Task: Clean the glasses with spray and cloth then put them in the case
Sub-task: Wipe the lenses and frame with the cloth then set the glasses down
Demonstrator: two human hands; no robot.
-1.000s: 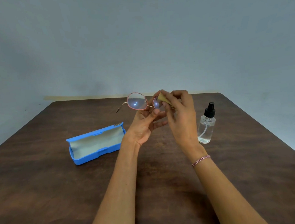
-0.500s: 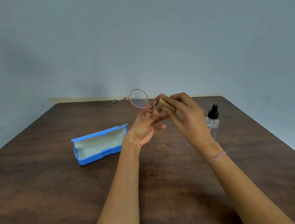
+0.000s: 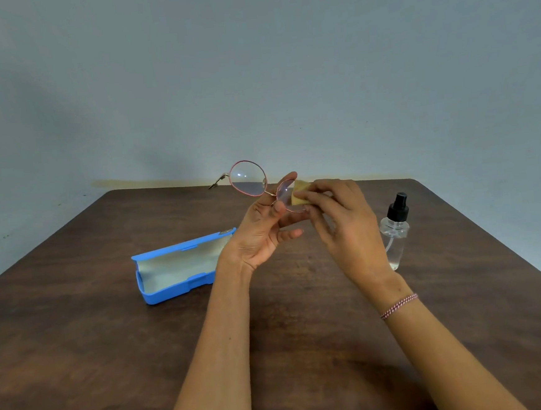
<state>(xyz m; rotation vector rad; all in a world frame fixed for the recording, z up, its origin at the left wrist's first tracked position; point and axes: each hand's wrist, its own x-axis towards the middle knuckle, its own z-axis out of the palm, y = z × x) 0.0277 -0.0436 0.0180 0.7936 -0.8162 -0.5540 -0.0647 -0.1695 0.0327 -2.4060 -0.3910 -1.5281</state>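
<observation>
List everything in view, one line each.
glasses: 1, pink rim, held up over the table
cloth: 1, yellow, against one lens
case: 1, blue, open on the table, left
bottle: 1, clear, black cap, upright on table, right
table: 1, dark brown, under all
wall: 1, grey, behind
bracelet: 1, pink and white, right wrist
left hand: 1, holds the glasses
right hand: 1, pinches the cloth

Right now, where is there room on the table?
Bare wood lies left of the open blue case, along the near edge of the table, and right of the spray bottle. The middle is crowded: left hand and right hand hold glasses and cloth between case and bottle.
</observation>
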